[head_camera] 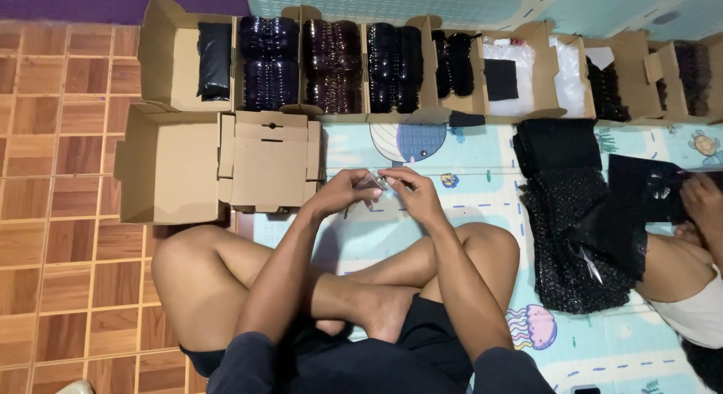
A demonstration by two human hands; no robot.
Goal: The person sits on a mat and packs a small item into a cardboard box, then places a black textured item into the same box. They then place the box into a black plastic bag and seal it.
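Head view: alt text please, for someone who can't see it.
Seen from above, a person sitting cross-legged on a patterned play mat holds a small clear item between the left hand and right hand. An open cardboard box lies left; boxes of dark goods line the far edge.

A row of open brown cardboard boxes point(331, 62) runs along twelve o'clock, packed with dark glossy items; two toward one o'clock hold clear plastic bags point(508, 70). At ten o'clock an empty open carton point(169, 168) lies touching a closed, folded brown carton point(269, 162).
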